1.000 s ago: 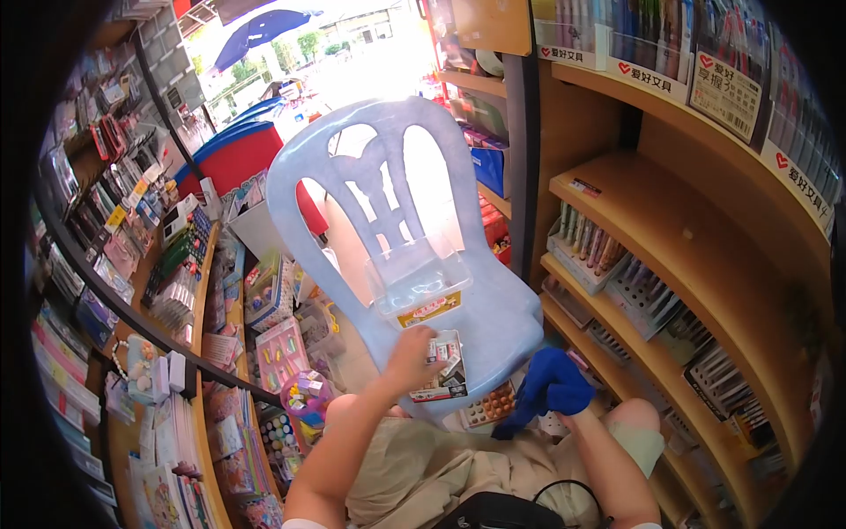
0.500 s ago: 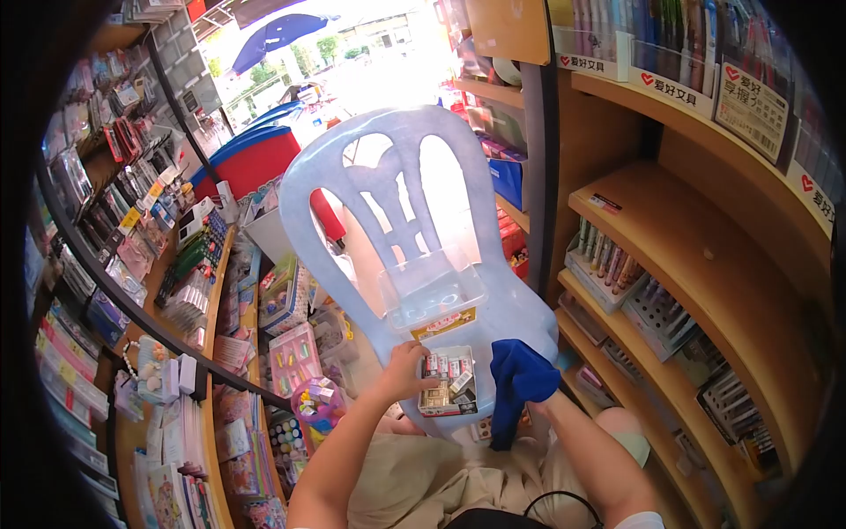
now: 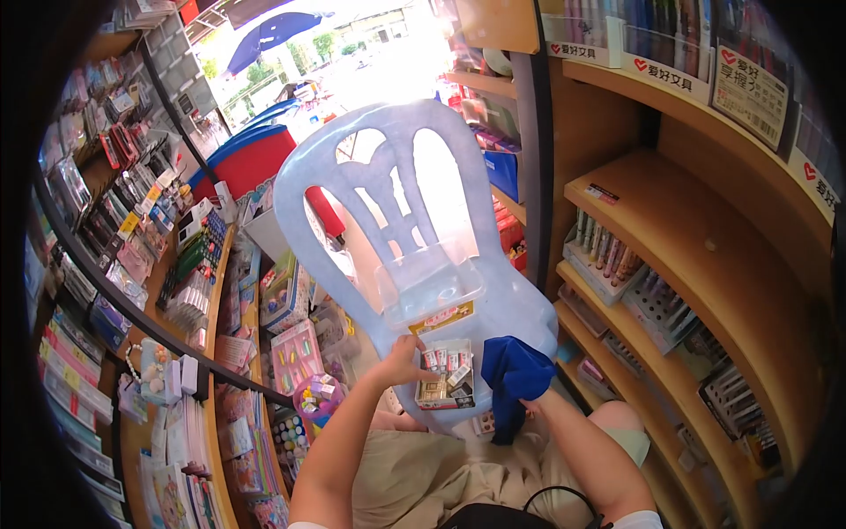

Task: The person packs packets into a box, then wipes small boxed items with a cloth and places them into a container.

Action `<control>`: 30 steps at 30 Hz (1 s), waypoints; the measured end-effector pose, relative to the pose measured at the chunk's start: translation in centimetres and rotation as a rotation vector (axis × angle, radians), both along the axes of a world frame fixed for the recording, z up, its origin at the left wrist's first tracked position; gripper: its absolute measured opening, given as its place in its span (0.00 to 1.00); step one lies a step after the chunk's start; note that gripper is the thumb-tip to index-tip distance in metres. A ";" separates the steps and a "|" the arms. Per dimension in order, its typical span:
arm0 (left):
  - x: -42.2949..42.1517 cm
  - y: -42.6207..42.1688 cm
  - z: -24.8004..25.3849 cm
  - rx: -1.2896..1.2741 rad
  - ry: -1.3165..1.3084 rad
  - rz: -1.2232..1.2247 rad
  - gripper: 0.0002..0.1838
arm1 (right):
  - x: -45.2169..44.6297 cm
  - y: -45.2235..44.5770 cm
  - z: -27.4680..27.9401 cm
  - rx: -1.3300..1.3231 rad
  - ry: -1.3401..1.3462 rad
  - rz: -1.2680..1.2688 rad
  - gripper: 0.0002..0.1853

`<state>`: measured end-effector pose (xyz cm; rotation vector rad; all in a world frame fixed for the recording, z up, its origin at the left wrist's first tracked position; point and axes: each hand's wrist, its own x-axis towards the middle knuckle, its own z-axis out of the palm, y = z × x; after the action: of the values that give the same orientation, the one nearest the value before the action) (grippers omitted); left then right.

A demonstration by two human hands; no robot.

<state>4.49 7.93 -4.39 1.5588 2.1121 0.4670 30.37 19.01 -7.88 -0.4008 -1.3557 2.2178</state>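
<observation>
A pale blue plastic chair (image 3: 520, 304) stands in front of me. On its seat, near the front edge, is a small open box (image 3: 448, 406) holding several little packaged blocks that look like erasers. My left hand (image 3: 401, 363) grips the box's left side, its thumb over the contents. My right hand (image 3: 534, 398) is to the right of the box, with a dark blue cloth (image 3: 518, 370) bunched over it and hanging down. Most of its fingers are hidden under the cloth. Behind the box sits a clear plastic container (image 3: 427, 295) with a yellow and red label.
Wooden shelves (image 3: 670, 212) with pens and pen boxes rise close on the right. Racks of stationery and booklets (image 3: 181, 450) line the left. A pink basket (image 3: 317, 398) stands by my left forearm. Beyond the chair are a red bin (image 3: 264, 154) and a bright doorway.
The view has shifted slightly. My left hand stays at the small box, and the blue cloth over my right hand has moved only a little.
</observation>
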 end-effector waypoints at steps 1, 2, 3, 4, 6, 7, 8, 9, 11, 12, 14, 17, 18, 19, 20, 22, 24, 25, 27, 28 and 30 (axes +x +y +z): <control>0.1 0.0 -0.1 0.014 0.012 0.008 0.37 | 0.1 -0.2 0.2 0.012 -0.020 -0.030 0.16; 0.3 0.0 -0.3 0.027 0.023 0.015 0.37 | 0.2 -0.5 0.4 0.022 -0.041 -0.061 0.15; 0.6 -0.1 -0.3 0.090 0.053 0.018 0.37 | 0.2 -0.7 0.6 0.031 -0.063 -0.092 0.15; 1.0 -0.4 -0.4 0.152 0.081 0.022 0.37 | 0.2 -0.9 0.5 -0.005 -0.038 -0.077 0.15; 2.3 -0.5 0.3 0.223 0.097 0.044 0.37 | 0.2 -1.1 0.1 -0.074 0.009 -0.042 0.14; 3.6 -0.6 1.6 0.230 0.087 0.060 0.37 | 0.3 -1.5 0.2 0.148 -0.065 -0.079 0.13; 4.9 -0.7 2.5 0.238 0.076 0.078 0.37 | 0.3 -2.2 0.6 0.370 -0.139 -0.115 0.12; 6.2 -0.7 2.6 0.291 0.065 0.049 0.36 | 0.2 -2.7 0.8 0.592 -0.216 -0.147 0.11; 9.1 -0.2 2.4 0.401 0.043 -0.010 0.36 | -0.8 -2.8 0.4 1.050 -0.402 -0.042 0.11; 10.8 0.0 2.7 0.418 0.061 -0.084 0.35 | -1.1 -2.8 0.3 1.278 -0.495 0.013 0.11; 14.0 0.5 3.4 0.453 0.095 -0.242 0.35 | -0.4 -3.0 0.2 1.450 -0.458 -0.140 0.12; 16.4 1.0 3.8 0.467 -0.070 -0.241 0.39 | 3.2 -2.5 0.5 0.983 -0.471 -0.076 0.18; 17.0 1.2 4.0 0.450 -0.119 -0.230 0.40 | 3.8 -2.0 0.0 0.995 -0.443 -0.123 0.21; 17.7 1.4 4.1 0.470 -0.072 -0.276 0.42 | 4.1 -1.7 -0.3 1.007 -0.413 -0.167 0.24; 18.0 1.6 4.0 0.466 -0.086 -0.307 0.42 | 4.4 -1.6 -0.5 1.077 -0.431 -0.209 0.23; 18.4 2.1 3.4 0.463 -0.113 -0.369 0.42 | 5.1 -1.5 1.7 1.220 -0.468 -0.296 0.22; 18.7 2.4 3.1 0.426 -0.136 -0.374 0.41 | 5.7 -1.1 1.2 1.269 -0.614 -0.260 0.22; 18.9 2.4 3.1 0.415 -0.145 -0.368 0.40 | 6.1 -1.3 1.5 1.278 -0.678 -0.275 0.22; 19.1 2.2 2.8 0.437 -0.180 -0.360 0.39 | 6.4 -1.1 1.6 1.206 -0.789 -0.290 0.20; 19.2 2.1 2.5 0.471 -0.204 -0.357 0.38 | 6.6 -0.6 1.5 1.125 -0.836 -0.290 0.18; 19.2 1.9 2.0 0.527 -0.223 -0.342 0.38 | 6.6 -0.2 1.9 1.092 -0.789 -0.305 0.16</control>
<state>23.73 9.81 -2.39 1.9931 1.5812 1.0768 36.97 18.85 -5.95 -0.9859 -2.4189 0.8054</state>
